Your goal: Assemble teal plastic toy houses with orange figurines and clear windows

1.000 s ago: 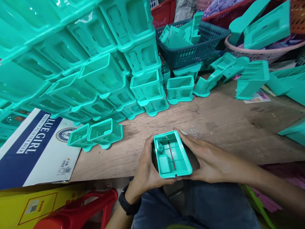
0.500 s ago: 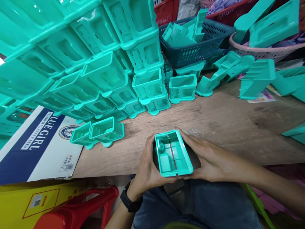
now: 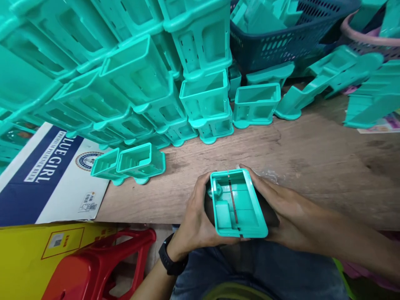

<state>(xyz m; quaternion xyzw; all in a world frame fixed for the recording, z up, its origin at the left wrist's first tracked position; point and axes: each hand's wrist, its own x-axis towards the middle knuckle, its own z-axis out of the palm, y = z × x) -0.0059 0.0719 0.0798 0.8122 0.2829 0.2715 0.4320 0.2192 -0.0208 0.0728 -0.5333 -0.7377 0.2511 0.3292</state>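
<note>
Between my two hands is a teal plastic box (image 3: 246, 200), its open top facing me, with a narrow gap running down the middle where two halves meet. A small block and a rounded knob show inside it on the left. My left hand (image 3: 195, 214), with a black band at the wrist, grips the box's left side and near edge. My right hand (image 3: 286, 208) wraps the right side, fingers partly hidden behind the box. Two similar teal boxes (image 3: 142, 162) stand on the table to the left.
A tall stack of teal boxes (image 3: 134, 75) rises at the back left, beside a white and blue carton (image 3: 65, 175). A dark blue basket (image 3: 275, 52) of teal parts stands behind. Loose teal pieces (image 3: 331, 75) lie at the right. A red stool (image 3: 103, 262) is below the table.
The view has shifted closer to the table, so the stack and baskets sit higher in the picture. Both hands keep their hold on the box, which appears slightly lower and farther right.
</note>
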